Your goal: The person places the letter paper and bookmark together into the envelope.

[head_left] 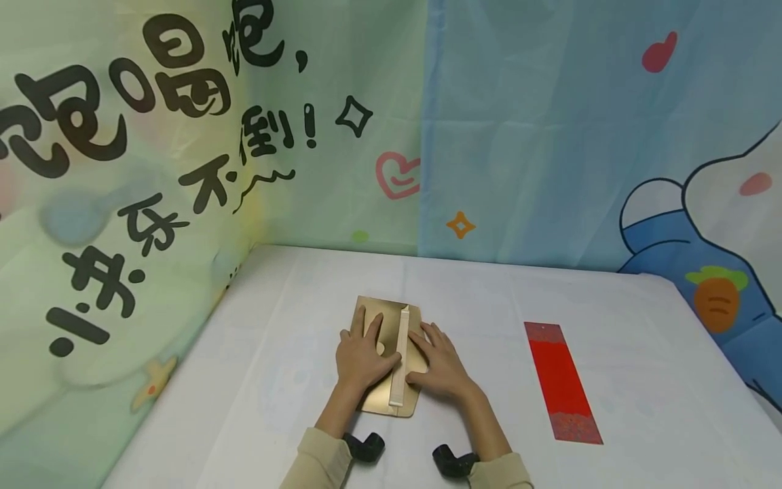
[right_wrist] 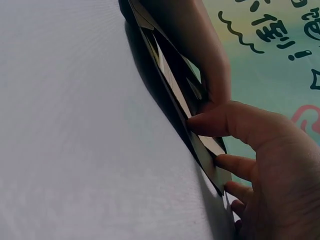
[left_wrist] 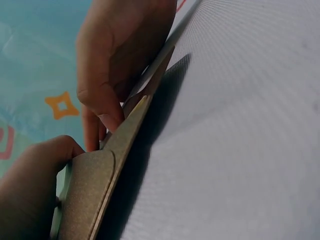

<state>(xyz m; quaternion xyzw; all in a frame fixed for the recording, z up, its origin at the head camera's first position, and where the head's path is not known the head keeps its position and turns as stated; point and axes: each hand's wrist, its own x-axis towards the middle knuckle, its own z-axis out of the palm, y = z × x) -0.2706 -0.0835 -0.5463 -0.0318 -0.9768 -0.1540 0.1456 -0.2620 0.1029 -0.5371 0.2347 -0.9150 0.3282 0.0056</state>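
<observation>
A shiny gold paper envelope (head_left: 383,401) lies on the table between the two hands, with a pale narrow strip (head_left: 400,360) running lengthwise near its right side. My left hand (head_left: 362,356) rests on the envelope, fingers spread, its thumb reaching to the strip. At the right edge, my right hand (head_left: 442,363) touches the envelope with thumb and fingers spread apart. From the right wrist view, the right thumb (right_wrist: 215,122) lies at the edge of a raised layer, with a gap between the layers. The left wrist view shows the envelope's rounded near corner (left_wrist: 95,172) lifted, shadow beneath.
To the right, a flat red paper strip (head_left: 562,377) with patterned ends lies on the white-covered table (head_left: 476,292). Printed cloth curtains (head_left: 342,197) stand at the left and back. A black wrist device (head_left: 364,448) sits at the left cuff, and another (head_left: 453,462) at the right.
</observation>
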